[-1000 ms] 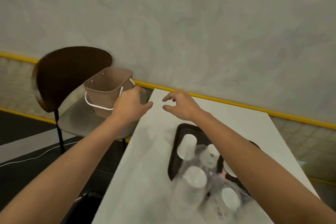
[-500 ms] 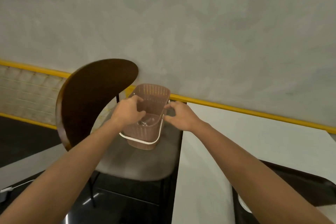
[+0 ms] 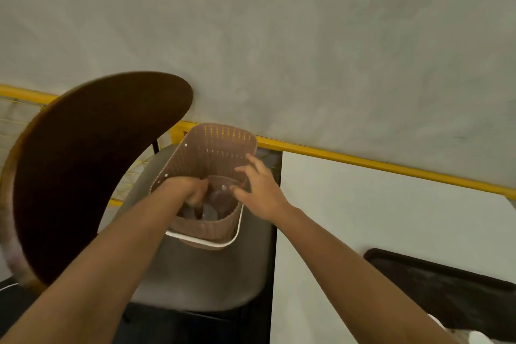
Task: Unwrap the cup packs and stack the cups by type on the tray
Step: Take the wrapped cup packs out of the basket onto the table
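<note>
On the seat of a chair (image 3: 201, 274) stands a brown perforated basket (image 3: 215, 145), and everything else is placed from it. Inside the basket, low down, lies a piece of clear plastic (image 3: 220, 195); I cannot tell whether it is a cup pack or loose wrap.

The left hand (image 3: 192, 193) reaches down into the basket on its left side, with its fingers curled downward just beside the plastic. Whether they have hold of anything cannot be told. The right hand (image 3: 259, 190) hovers over the basket's right rim with its fingers spread and relaxed, gripping nothing. Its thumb tip is at the edge of the plastic.

A white handle (image 3: 223, 244) lies folded down round the basket's near wall. Left of the basket rises the chair's dark backrest (image 3: 97, 162). Right of the basket is a white table (image 3: 391, 218), and on it, well apart from the basket toward the near right, sits a dark tray (image 3: 446, 288). Behind the basket a yellow rail (image 3: 363, 162) runs along a grey wall (image 3: 307, 50).
</note>
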{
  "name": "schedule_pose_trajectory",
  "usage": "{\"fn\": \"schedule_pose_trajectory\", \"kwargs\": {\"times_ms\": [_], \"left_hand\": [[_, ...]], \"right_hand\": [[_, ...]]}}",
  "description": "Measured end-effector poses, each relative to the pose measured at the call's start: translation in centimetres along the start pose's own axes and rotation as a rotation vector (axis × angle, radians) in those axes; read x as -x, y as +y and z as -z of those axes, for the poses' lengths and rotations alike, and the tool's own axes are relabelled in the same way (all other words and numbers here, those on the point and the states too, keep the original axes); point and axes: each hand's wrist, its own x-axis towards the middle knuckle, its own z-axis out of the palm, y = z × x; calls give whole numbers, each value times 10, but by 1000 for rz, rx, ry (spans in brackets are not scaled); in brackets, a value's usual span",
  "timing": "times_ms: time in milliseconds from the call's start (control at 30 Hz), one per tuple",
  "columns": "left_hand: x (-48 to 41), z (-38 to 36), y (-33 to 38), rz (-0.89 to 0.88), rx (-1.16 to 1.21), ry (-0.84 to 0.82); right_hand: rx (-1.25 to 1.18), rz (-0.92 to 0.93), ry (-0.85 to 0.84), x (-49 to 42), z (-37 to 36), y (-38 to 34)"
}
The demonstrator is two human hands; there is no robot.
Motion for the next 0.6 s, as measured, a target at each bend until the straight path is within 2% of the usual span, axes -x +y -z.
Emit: {"fn": "schedule_pose_trajectory", "kwargs": {"times_ms": [167, 400, 500, 600], "left_hand": [[-24, -10, 3, 125, 13, -139], [-33, -16, -3, 79, -86, -218], [-41, -21, -6, 87, -12, -317], [-37, -20, -4, 75, 12, -311]], "right_hand": [[-73, 15, 44, 0, -5, 5], [-89, 11, 54, -2, -8, 3], [-88, 5, 49, -2, -8, 3], [-86, -3, 46, -1, -7, 2]]}}
